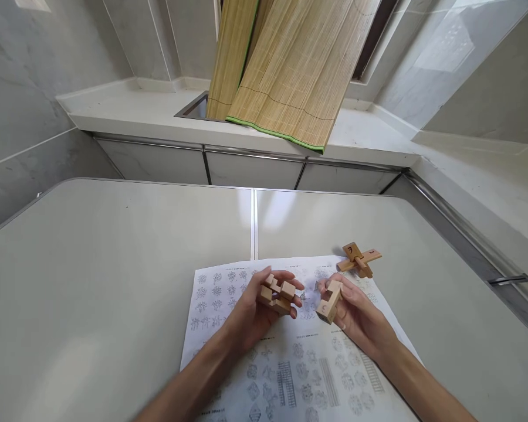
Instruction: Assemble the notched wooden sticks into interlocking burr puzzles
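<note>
My left hand [253, 310] grips a notched wooden puzzle piece [278, 292], which looks like two pieces fitted together. My right hand [356, 313] holds a single notched wooden block [330, 302] with a mark on its end. Both hands hover just above a printed instruction sheet [290, 363] covered with small diagrams. A small gap separates the two held pieces. At the sheet's far right corner lies a partly assembled wooden cross [358, 259], apart from both hands.
The sheet lies on a pale grey folding table [114, 281] with a seam down its middle. Beyond it runs a white counter [158, 117] with a sink, and bamboo mats [286, 70] lean over it. A metal rail [488, 252] borders the right side.
</note>
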Tool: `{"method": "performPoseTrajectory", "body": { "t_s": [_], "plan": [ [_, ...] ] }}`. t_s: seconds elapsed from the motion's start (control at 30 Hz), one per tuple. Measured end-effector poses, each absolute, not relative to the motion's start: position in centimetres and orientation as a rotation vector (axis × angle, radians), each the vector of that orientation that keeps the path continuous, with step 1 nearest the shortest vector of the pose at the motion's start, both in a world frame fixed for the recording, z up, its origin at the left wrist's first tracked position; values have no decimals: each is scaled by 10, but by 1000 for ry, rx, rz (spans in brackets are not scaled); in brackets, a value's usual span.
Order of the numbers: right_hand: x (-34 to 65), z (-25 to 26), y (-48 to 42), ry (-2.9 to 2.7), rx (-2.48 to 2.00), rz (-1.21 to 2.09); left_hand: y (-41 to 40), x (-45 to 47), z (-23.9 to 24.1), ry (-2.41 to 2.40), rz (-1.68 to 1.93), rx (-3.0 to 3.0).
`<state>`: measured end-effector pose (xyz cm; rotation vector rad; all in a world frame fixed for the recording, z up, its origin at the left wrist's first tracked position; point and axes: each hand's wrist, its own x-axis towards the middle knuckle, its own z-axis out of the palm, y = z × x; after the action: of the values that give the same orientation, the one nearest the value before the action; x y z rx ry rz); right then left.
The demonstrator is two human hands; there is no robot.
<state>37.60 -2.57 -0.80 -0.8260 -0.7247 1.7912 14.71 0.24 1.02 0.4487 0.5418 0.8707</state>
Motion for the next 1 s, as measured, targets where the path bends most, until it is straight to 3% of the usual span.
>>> {"method": "performPoseTrajectory", "body": {
  "t_s": [1.0],
  "plan": [
    [378,-8,-28,-773,-808,1793,-2,147,6,419,619,613]
  ]
}}
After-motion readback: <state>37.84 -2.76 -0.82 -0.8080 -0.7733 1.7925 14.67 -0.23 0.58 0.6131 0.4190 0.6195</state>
